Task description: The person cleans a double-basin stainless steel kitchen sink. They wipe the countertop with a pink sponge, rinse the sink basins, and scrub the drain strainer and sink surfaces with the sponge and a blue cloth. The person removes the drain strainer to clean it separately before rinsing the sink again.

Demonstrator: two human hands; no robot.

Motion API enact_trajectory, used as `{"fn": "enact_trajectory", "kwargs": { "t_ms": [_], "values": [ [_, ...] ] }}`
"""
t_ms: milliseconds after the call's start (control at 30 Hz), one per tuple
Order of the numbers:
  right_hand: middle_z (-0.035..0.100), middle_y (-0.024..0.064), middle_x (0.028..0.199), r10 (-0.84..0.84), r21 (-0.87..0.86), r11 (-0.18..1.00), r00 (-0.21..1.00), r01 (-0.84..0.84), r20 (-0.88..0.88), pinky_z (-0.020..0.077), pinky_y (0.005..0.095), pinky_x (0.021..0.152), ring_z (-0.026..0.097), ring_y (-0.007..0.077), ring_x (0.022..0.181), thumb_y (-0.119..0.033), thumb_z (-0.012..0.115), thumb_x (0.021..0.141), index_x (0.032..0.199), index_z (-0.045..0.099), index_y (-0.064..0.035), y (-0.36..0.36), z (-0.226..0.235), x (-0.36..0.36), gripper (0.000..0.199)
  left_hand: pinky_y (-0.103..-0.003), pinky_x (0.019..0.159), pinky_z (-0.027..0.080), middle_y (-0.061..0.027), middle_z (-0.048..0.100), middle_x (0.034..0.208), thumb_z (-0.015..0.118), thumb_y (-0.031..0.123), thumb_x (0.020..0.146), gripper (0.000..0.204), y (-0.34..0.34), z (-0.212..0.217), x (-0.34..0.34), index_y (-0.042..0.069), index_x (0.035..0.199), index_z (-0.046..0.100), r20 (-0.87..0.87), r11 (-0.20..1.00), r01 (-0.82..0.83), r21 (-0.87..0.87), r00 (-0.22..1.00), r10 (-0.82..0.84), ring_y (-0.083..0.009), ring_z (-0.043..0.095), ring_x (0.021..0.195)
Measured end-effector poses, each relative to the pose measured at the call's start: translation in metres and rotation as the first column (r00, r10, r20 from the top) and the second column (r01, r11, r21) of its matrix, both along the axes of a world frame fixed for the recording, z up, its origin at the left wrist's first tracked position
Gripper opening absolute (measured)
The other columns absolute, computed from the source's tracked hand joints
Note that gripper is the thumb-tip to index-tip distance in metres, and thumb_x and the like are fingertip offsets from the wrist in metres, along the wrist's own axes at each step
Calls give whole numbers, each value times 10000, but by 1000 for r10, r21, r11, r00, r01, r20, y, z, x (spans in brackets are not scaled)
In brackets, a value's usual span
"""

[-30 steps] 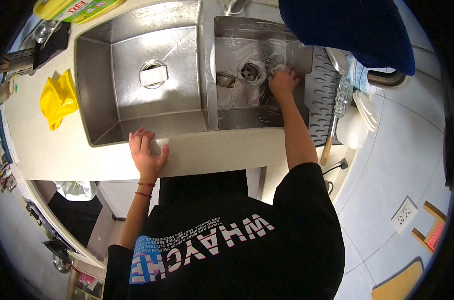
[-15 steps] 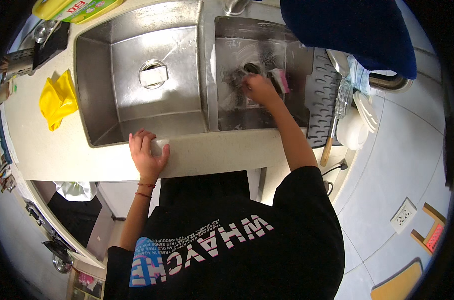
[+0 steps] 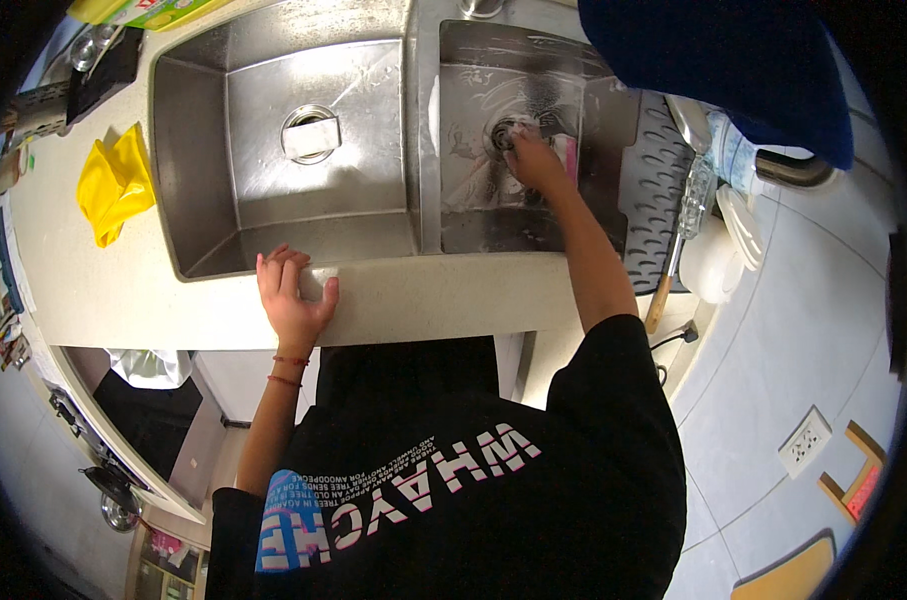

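My left hand rests on the counter's front strip, its fingers apart and their tips at the near rim of the left steel basin. Nothing is in it. My right hand reaches down into the wet right basin, fingers curled together at the round drain. Something pale and greyish shows by its fingertips, too small to make out. Beside the hand, partly hidden by it, lies a pink and white sponge. Streaks of suds and water mark the basin's floor.
A pale rectangular piece covers the left basin's drain. Yellow cloth lies on the left counter. Right of the sink are a grey ridged mat, a wooden-handled spatula and white containers. Dark blue fabric hangs over the back right.
My right hand has moved slightly up and right, to the drain. A grey blur beside its fingers no longer shows. The whole view has shifted a little; my left hand stays at the rim.
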State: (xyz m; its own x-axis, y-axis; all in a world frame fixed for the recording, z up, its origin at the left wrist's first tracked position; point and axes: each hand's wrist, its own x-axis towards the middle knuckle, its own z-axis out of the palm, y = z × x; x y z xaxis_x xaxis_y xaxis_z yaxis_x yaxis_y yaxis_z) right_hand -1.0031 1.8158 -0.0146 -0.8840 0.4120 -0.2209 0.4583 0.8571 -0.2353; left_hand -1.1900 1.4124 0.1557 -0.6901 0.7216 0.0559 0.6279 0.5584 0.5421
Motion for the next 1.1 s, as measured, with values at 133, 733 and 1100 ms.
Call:
{"fn": "enact_trajectory", "kwargs": {
  "t_ms": [133,733,1100],
  "values": [
    [659,208,956,-465,-244,862,885,444,-32,477,391,905,624,370,971,-218,616,886,1080,611,95,-35,114,-46,369,-534,1071,307,-133,572,1063,727,256,676,428,-8,3,3,41,1016,581,-8,996,-70,53,997,70,-361,528,1115],
    [633,126,813,-889,-847,431,311,312,-337,486,340,711,618,254,752,-226,577,939,906,604,33,-29,149,-34,263,-369,792,469,-164,607,956,650,153,858,179,215,101,-35,7,958,626,198,813,200,547,912,-358,-328,600,894],
    [625,206,1027,-65,309,795,579,523,-813,433,445,836,573,403,971,-251,534,920,1084,581,-35,93,154,-214,276,-429,975,364,-176,538,1142,579,131,889,241,47,20,15,-4,1088,562,130,987,-33,156,991,13,-359,469,1126]
  ]
}}
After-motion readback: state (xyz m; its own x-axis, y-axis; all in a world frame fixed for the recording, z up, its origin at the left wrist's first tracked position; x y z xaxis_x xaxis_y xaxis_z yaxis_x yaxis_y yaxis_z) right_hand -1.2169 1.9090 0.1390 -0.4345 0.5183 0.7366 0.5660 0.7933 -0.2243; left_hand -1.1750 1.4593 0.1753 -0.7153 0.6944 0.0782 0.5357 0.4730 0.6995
